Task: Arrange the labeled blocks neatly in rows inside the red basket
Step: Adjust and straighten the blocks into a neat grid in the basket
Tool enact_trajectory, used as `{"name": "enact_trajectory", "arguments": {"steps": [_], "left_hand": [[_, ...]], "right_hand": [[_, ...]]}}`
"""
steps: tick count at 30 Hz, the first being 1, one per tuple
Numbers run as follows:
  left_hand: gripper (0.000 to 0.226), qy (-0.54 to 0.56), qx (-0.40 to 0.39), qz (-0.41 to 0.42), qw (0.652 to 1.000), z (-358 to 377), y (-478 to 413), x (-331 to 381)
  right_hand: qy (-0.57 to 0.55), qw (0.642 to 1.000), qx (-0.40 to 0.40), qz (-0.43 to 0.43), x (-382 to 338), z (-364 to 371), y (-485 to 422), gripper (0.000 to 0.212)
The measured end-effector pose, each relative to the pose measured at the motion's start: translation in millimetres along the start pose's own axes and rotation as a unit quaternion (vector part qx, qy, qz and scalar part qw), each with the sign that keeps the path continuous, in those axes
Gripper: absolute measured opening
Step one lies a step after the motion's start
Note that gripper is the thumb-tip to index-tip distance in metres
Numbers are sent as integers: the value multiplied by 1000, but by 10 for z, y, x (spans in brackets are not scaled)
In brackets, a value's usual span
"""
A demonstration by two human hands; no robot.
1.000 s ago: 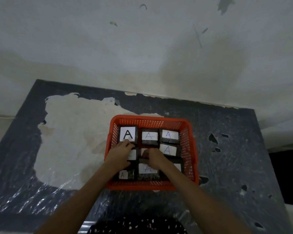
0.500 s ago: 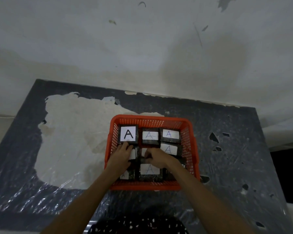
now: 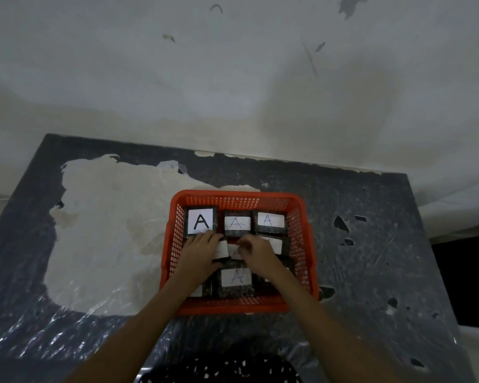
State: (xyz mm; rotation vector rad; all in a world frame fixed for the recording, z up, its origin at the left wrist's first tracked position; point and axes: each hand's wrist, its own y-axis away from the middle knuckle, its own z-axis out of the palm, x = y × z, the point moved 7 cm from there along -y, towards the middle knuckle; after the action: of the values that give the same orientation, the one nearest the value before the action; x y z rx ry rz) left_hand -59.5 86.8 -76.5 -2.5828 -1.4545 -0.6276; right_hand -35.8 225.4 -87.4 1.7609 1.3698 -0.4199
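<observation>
A red basket [image 3: 302, 244] sits mid-table and holds several dark blocks with white "A" labels. The back row shows a bold-A block [image 3: 201, 221], a faint-A block [image 3: 237, 223] and a third [image 3: 270, 220]. Another labeled block [image 3: 236, 278] lies in the front row. Both hands are inside the basket over the middle row. My left hand [image 3: 199, 254] lies flat on the left middle block [image 3: 221, 250], covering most of it. My right hand [image 3: 256, 252] has its fingers curled at the centre middle block [image 3: 234, 251]; whether it grips it is hidden.
The table [image 3: 371, 258] is dark and speckled, covered in wrinkled clear plastic, with a large pale worn patch [image 3: 105, 230] left of the basket. A stained wall rises behind the far edge. A dark gap opens at the right.
Both hands have shifted from the front of the basket toward its middle row. The front centre block's label, partly covered before, now shows fully.
</observation>
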Motion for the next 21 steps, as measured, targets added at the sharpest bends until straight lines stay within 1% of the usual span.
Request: {"name": "enact_trajectory", "arguments": {"steps": [1,3,6,8,10,11,13,15,16,17,18,19,21], "left_hand": [[66,3,5,17,1000,2,-44,68],[69,3,-4,50,999,42,-150,207],[72,32,-45,62,997,157,-280,352],[74,53,-60,68,994,228,-314,397],[70,84,-60,69,992,273,-307,391],[66,97,-54,73,991,284,-293,375],[54,103,-46,77,991,264,-231,344],[42,83,-29,73,993,200,-151,296],[34,80,-24,62,995,157,-93,262],[27,86,-19,46,995,111,-34,208],[21,91,-34,24,995,88,32,137],[20,84,-62,6,994,99,102,56],[34,44,-141,-17,989,167,237,-92]], "right_hand": [[-33,999,30,15,28,-98,0,19],[-72,996,42,37,82,-210,-14,22],[-22,999,24,11,81,-226,-51,30],[25,1000,17,-4,104,-177,-83,39],[69,998,0,-11,125,-79,-91,50],[91,996,1,-14,129,-42,-90,52],[122,992,33,-24,112,-25,-64,46],[123,989,63,-53,32,-34,-10,29],[121,988,54,-75,-9,-4,22,21],[123,988,28,-91,-29,51,53,18],[133,986,-4,-98,-33,119,89,20],[147,984,-30,-99,-19,187,123,26],[173,979,-46,-95,3,252,153,34]]}}
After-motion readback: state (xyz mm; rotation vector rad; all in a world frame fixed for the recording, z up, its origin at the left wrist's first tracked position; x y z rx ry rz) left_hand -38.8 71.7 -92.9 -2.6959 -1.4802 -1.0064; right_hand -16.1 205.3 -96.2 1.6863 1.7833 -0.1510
